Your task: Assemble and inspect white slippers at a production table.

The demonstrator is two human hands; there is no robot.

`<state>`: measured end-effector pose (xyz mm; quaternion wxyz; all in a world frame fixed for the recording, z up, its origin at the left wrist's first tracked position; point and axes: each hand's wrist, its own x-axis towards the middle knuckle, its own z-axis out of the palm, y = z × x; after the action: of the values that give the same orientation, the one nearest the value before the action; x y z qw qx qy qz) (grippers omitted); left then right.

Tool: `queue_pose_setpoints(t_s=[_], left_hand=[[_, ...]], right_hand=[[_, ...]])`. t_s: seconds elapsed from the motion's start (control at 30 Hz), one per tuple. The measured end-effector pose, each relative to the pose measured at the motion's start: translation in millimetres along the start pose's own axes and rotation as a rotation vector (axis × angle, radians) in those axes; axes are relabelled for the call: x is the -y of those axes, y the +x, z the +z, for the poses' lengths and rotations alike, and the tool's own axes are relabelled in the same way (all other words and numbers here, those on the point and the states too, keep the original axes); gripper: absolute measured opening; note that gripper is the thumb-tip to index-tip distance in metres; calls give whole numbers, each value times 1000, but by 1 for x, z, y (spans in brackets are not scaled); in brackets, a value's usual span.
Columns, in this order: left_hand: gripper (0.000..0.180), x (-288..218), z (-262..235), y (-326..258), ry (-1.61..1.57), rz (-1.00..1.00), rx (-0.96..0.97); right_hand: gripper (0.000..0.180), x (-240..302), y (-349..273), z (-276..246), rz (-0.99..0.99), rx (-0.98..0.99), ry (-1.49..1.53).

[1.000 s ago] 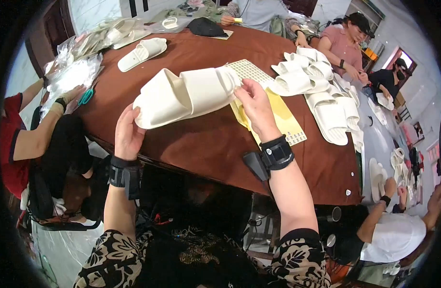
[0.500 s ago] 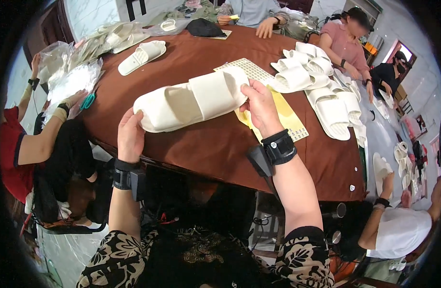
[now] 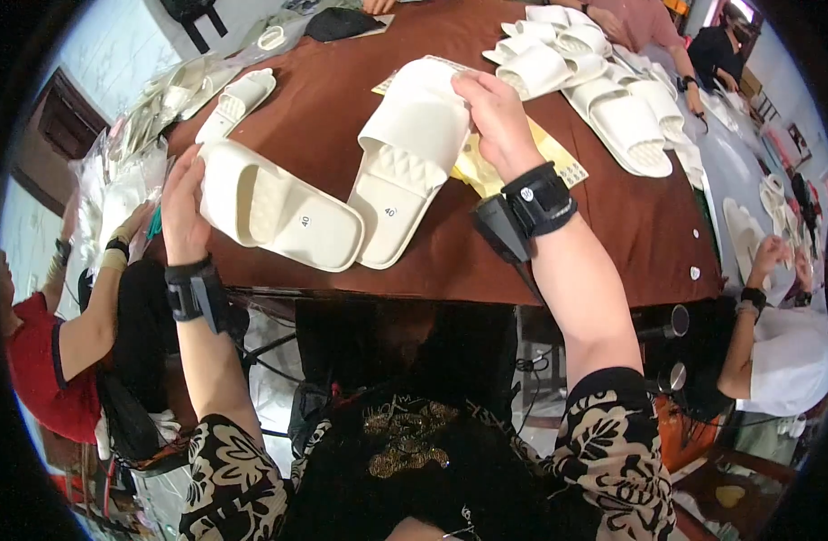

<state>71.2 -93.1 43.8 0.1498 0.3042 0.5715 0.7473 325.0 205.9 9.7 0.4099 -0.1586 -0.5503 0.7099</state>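
A white slide slipper [image 3: 342, 245] is in my left hand [image 3: 185, 212], whose fingers close round its toe end. My right hand [image 3: 502, 117] grips a second white slide slipper [image 3: 414, 117] by the toe, thumb on top. Both slippers are tilted over the near part of the table, forming a V with their heel ends touching or overlapping. Their insoles face me, and each heel area carries a small round white sticker [image 3: 306, 221] with print on it. Under my right hand, a yellow sheet of stickers [image 3: 558, 149] lies partly hidden.
Several white slippers are piled [image 3: 626, 126] at the right on the brown tablecloth [image 3: 558, 261]. Another slipper [image 3: 236, 104], a black cap [image 3: 349, 24] and clear plastic bags [image 3: 130, 176] lie to the left and back. Co-workers sit at both sides; one wears a red top [image 3: 53, 361].
The slippers were held close together and nearly level; now they are spread apart, heels toward me with the stickers showing. My left hand has moved left and up, my right hand slightly upward.
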Motion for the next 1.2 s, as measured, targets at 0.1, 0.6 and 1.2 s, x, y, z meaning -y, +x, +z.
queue_pose_setpoints(t_s=[0.1,0.6,1.2], left_hand=[[32,-6,15,22,63,-14,72],[35,46,60,18,808,333,296],[61,52,106,-94,1285,506,458]], right_hand=[[24,-4,1,2,-23,-6,-58],[68,-27,-1,6,25,452,-95],[45,-45,-5,15,-489,407,-951]])
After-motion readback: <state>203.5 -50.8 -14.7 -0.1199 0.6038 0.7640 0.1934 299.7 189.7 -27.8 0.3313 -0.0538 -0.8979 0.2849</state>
